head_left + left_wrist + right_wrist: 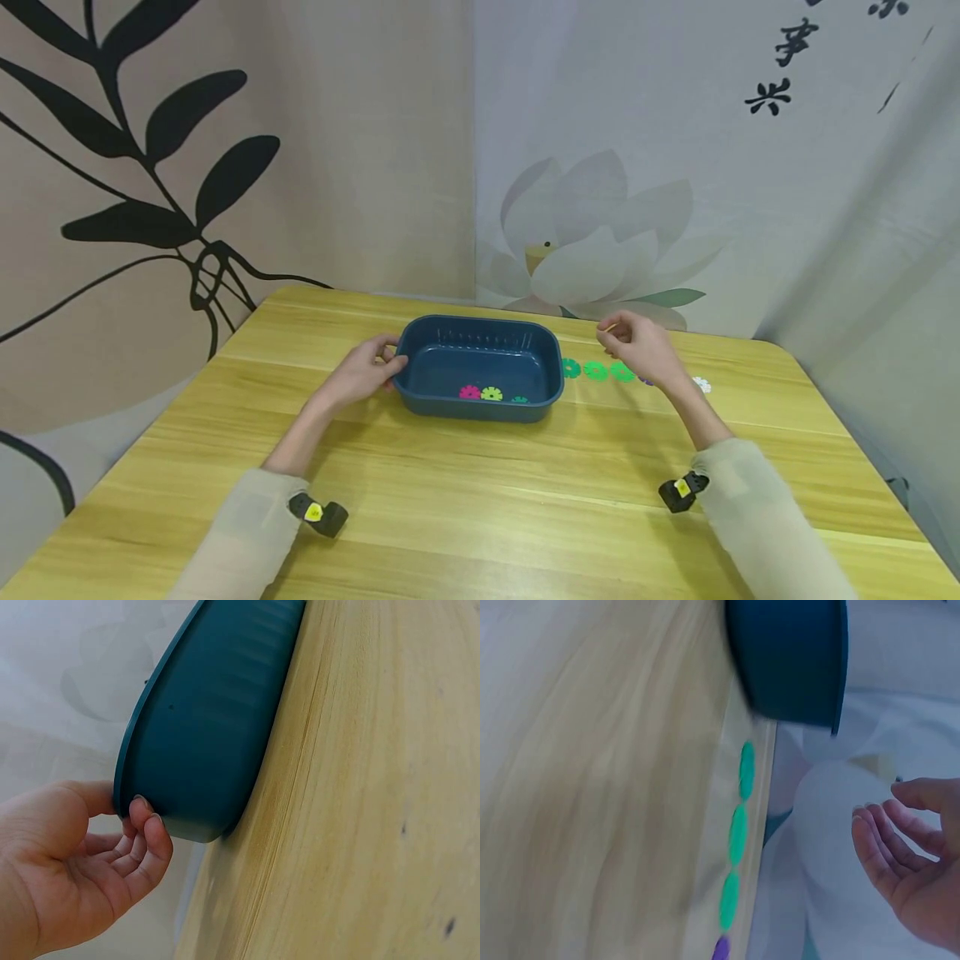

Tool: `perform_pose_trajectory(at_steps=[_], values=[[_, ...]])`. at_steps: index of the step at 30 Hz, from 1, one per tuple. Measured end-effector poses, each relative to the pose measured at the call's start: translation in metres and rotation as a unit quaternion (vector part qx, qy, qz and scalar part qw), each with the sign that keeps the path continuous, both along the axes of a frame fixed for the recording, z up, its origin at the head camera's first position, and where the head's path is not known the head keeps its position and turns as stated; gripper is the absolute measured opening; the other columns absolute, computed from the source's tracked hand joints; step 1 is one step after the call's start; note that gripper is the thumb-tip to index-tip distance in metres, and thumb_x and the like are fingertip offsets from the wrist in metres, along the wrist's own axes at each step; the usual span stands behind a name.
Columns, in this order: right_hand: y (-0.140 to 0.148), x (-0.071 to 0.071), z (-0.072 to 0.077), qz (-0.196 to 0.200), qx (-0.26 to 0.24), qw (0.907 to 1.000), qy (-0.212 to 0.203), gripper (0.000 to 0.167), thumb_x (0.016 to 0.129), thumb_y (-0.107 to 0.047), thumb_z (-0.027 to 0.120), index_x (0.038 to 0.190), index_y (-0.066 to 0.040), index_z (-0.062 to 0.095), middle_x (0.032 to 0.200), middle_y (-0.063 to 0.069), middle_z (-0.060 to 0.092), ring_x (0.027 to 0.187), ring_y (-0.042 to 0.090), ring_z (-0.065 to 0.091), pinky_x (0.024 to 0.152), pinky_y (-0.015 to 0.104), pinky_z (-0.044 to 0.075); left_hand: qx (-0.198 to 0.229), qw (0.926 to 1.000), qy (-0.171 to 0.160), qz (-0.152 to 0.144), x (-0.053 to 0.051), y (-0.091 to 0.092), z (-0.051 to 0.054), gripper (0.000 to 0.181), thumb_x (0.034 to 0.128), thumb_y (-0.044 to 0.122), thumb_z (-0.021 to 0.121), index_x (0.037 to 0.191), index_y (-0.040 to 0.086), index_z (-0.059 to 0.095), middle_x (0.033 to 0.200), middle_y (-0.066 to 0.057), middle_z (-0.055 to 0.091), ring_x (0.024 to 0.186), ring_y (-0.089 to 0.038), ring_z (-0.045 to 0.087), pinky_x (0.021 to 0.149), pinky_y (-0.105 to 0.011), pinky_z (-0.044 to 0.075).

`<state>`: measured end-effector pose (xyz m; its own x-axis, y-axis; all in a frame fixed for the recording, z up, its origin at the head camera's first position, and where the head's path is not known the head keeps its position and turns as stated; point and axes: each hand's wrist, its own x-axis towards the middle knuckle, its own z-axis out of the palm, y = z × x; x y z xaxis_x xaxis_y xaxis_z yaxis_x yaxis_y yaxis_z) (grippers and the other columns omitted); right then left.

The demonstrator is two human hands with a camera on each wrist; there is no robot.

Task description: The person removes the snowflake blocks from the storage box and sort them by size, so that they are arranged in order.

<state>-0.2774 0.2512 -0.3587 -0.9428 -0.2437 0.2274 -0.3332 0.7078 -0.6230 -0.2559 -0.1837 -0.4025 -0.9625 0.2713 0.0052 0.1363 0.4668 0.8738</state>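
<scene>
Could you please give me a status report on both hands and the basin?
Left hand gripping blue basin by its rim. Right hand raised, nothing visibly held. Flower pieces inside, more on table. Nothing visibly blocking.

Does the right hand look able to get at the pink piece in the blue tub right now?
Probably yes. The right hand is off to the right of the blue tub; the open top leaves the pink piece uncovered, and the left hand holds the opposite end, out of the way.
</scene>
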Motion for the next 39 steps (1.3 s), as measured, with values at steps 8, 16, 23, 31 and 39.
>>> perform_pose_trajectory(at_steps=[8,16,23,31,39], values=[[-0.046,0.003,0.009,0.055,-0.015,0.9984,-0.005,0.022,0.1,-0.015,0.064,0.115,0.0,0.066,0.09,0.008,0.071,0.076,0.021,0.068,0.07,0.036,0.055,0.003,1.0,0.005,-0.004,-0.001,0.0,0.001,0.052,0.1058,0.013,0.054,0.148,-0.011,0.036,0.101,-0.022,0.059,0.074,-0.029,0.064,0.068,-0.038,0.054],[-0.086,0.003,0.005,0.117,-0.019,0.9922,-0.039,0.021,0.1,-0.012,0.064,0.116,0.001,0.065,0.096,0.015,0.069,0.081,0.033,0.067,0.07,0.034,0.056,0.0,1.0,0.002,0.002,0.0,0.0,0.0,0.05,0.1053,0.013,0.055,0.146,-0.01,0.038,0.101,-0.022,0.059,0.074,-0.027,0.063,0.07,-0.038,0.054],[-0.109,0.0,-0.002,0.169,0.013,0.9807,-0.098,0.027,0.101,-0.014,0.064,0.121,0.003,0.063,0.097,0.017,0.068,0.08,0.034,0.068,0.068,0.036,0.056,-0.006,1.0,0.001,0.003,0.0,0.0,0.0,0.05,0.1054,0.013,0.054,0.147,-0.008,0.038,0.102,-0.023,0.059,0.074,-0.028,0.063,0.071,-0.039,0.054],[-0.124,-0.002,-0.009,0.201,0.048,0.9578,-0.2,0.015,0.1,-0.019,0.066,0.107,-0.005,0.065,0.089,0.013,0.071,0.075,0.021,0.069,0.071,0.035,0.058,-0.005,1.0,0.005,0.002,0.001,-0.001,0.001,0.053,0.1055,0.014,0.055,0.148,-0.01,0.035,0.102,-0.022,0.059,0.073,-0.027,0.064,0.071,-0.039,0.053],[-0.135,-0.006,-0.022,0.239,0.099,0.9359,-0.239,0.007,0.099,-0.006,0.063,0.106,-0.004,0.063,0.091,0.003,0.069,0.076,0.012,0.062,0.07,0.028,0.049,-0.006,1.0,0.003,0.005,0.001,0.0,0.002,0.051,0.1054,0.013,0.055,0.148,-0.01,0.037,0.104,-0.021,0.06,0.073,-0.022,0.062,0.069,-0.037,0.055]])
